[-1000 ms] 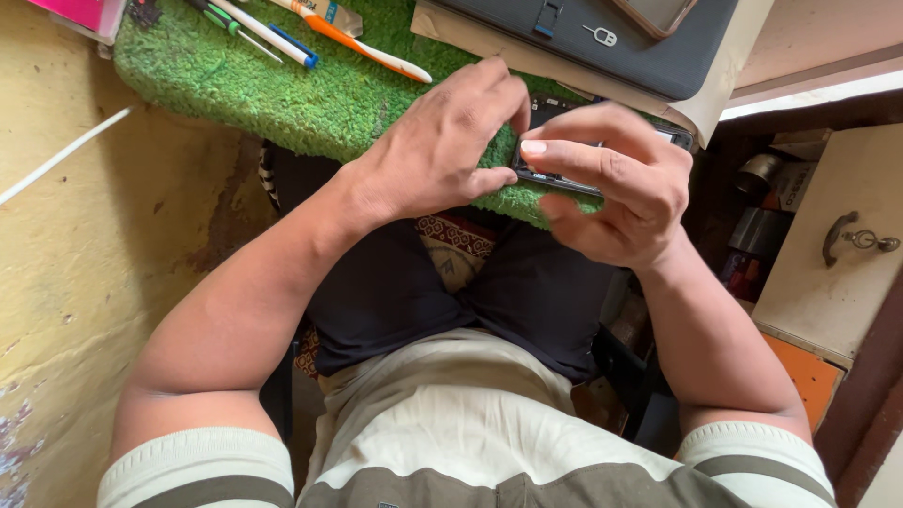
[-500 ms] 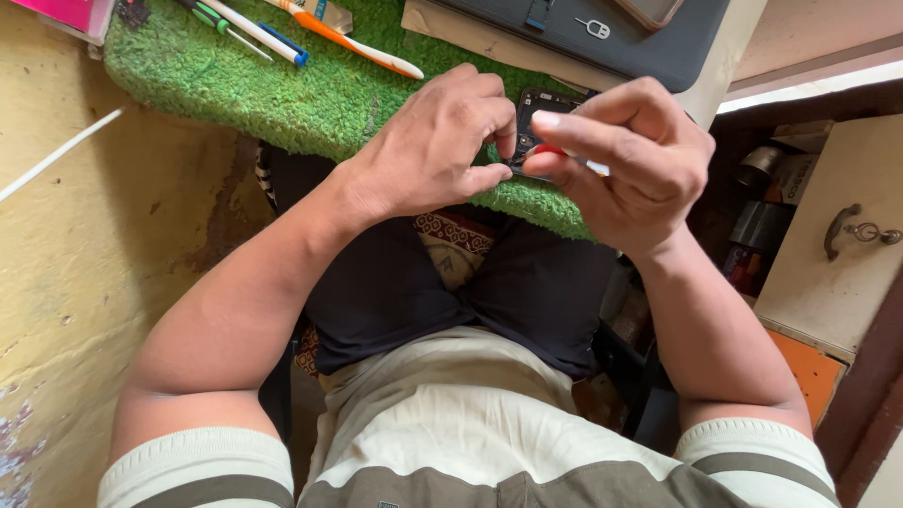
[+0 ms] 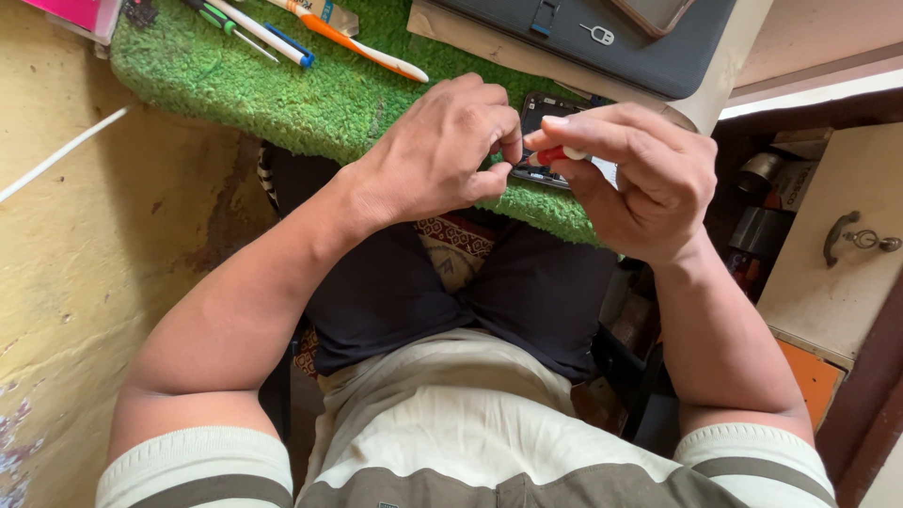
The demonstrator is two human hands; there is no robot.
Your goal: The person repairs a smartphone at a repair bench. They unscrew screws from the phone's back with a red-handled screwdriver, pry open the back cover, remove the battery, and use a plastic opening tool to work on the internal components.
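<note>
small dark opened phone: lies at the near edge of the green artificial-grass worktop, close to the person's lap so both hands reach it. small red-handled tool: clamped between the thumb and fingers of the right hand, tip toward the phone. left hand: fingers pinched together at the phone's edge, seemingly steadying it. white-and-orange flat tool, blue-tipped white pen: parked at the far edge. dark grey case: far right corner.

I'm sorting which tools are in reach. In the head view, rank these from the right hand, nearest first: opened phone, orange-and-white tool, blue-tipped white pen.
1. Opened phone: under the right hand, at the mat's near edge.
2. Orange-and-white tool: up-left on the mat.
3. Blue-tipped white pen: farther left.
</note>
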